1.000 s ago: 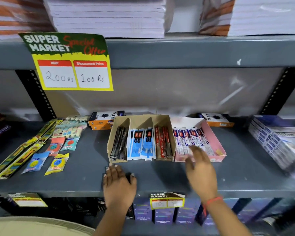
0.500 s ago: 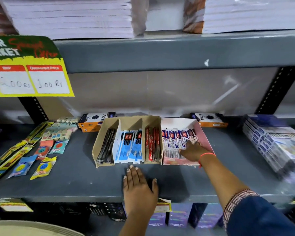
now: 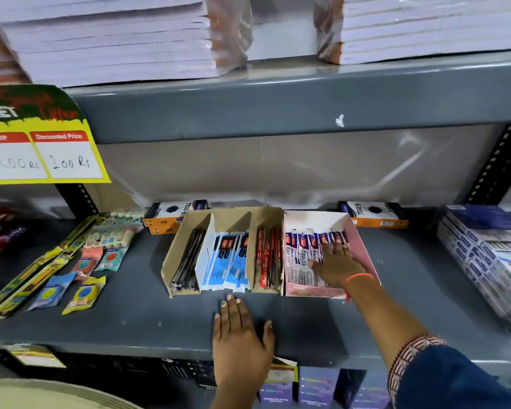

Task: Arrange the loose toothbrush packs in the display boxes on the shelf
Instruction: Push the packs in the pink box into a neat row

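Observation:
A brown cardboard display box [image 3: 171, 258] on the grey shelf [image 3: 136, 326] holds black packs, blue-and-white toothbrush packs [image 3: 229, 261] and red packs [image 3: 267, 261] in separate slots. Beside it on the right stands a pink box [image 3: 363, 255] with white-and-pink toothbrush packs [image 3: 300, 252]. My right hand [image 3: 335, 265] lies flat on those packs inside the pink box, fingers spread. My left hand [image 3: 239, 335] rests palm down on the shelf in front of the brown box, holding nothing.
Loose long yellow-green packs [image 3: 27, 278] and small sachets [image 3: 83, 293] lie on the shelf's left. Orange-and-black boxes [image 3: 375, 215] sit at the back. Stacked blue-white boxes [image 3: 484, 255] fill the right. A yellow price sign [image 3: 39, 143] hangs from the upper shelf.
My right hand reached forward from the front of the pink box into it and now presses on the packs. My left hand stayed on the shelf. The camera moved closer and rightward.

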